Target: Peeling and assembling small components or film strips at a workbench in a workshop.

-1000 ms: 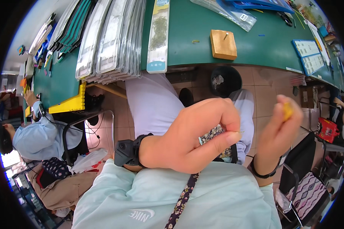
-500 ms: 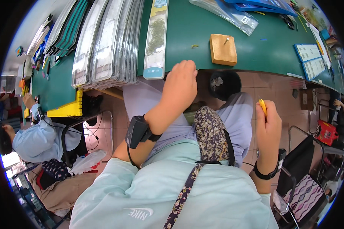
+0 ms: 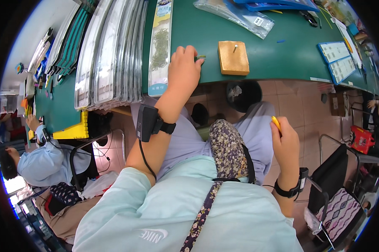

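Note:
My left hand (image 3: 184,69) is over the near edge of the green table, its fingers bent and the thumb apart from the index finger. Beside its thumb and fingertips lie small thin green pieces (image 3: 201,56); I see no firm grip on them. A long clear-topped pack (image 3: 159,48) with green contents lies just left of this hand. To the right sits a square wooden block (image 3: 232,64) with a metal nail (image 3: 235,48) standing in it. My right hand (image 3: 287,136), away from the table over my knee, is closed round a slim yellow tool (image 3: 276,122), mostly hidden in the fist.
Stacked long clear cases (image 3: 109,54) fill the table's left side. Plastic bags (image 3: 239,19) and a blue booklet (image 3: 338,63) lie farther right. A black bin (image 3: 244,95) stands below the edge. Another person (image 3: 51,157) sits at left; a chair (image 3: 330,180) stands at right.
My left hand has moved forward from the table edge to the small green pieces. My right hand still holds the yellow tool. The whole view has shifted slightly.

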A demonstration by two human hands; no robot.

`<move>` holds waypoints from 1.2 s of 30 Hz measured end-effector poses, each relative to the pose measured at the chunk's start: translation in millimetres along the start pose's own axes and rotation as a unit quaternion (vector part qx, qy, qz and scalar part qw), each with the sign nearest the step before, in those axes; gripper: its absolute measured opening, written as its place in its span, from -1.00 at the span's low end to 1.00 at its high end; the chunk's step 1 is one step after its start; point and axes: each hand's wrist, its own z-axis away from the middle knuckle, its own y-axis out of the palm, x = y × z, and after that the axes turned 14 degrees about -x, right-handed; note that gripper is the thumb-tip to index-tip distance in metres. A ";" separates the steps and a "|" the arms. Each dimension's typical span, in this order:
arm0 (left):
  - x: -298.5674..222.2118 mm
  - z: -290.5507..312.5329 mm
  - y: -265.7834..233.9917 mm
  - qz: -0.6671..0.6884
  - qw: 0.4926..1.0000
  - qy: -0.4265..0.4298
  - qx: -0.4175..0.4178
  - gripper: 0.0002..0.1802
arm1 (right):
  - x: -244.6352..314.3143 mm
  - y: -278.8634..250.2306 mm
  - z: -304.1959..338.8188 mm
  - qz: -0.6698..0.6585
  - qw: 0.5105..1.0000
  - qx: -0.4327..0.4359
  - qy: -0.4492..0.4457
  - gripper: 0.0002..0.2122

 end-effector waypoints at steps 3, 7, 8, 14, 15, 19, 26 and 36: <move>-3.4 -0.7 2.5 -0.003 1.000 0.013 -0.014 -0.81 | 0.9 0.1 0.2 -0.017 1.000 0.001 -0.016 -0.91; -3.5 -1.9 4.5 0.001 0.998 0.043 -0.038 -0.81 | 1.5 2.6 1.1 -0.029 0.999 -0.001 -0.040 -0.91; -0.7 -1.0 3.6 0.006 0.999 0.038 -0.032 -0.82 | 2.3 4.2 1.4 -0.026 0.999 0.010 -0.041 -0.90; -3.0 0.5 0.4 0.031 0.999 0.025 -0.036 -0.92 | 1.7 4.6 9.4 -0.036 0.998 0.024 -0.042 -0.90; -3.8 1.5 0.8 0.033 0.998 0.029 -0.045 -0.92 | 0.7 5.5 11.4 -0.037 0.998 0.018 -0.048 -0.90; -3.1 5.9 0.5 0.021 0.998 0.025 -0.050 -0.92 | 1.0 7.7 17.1 -0.016 0.998 0.023 -0.064 -0.88; -4.6 9.0 5.3 -0.007 0.998 0.008 -0.064 -0.90 | 6.1 7.2 17.5 -0.025 0.997 0.041 -0.068 -0.88; 1.3 7.4 7.5 -0.005 0.998 -0.007 -0.059 -0.89 | 12.2 15.5 19.1 -0.008 0.993 0.058 -0.104 -0.86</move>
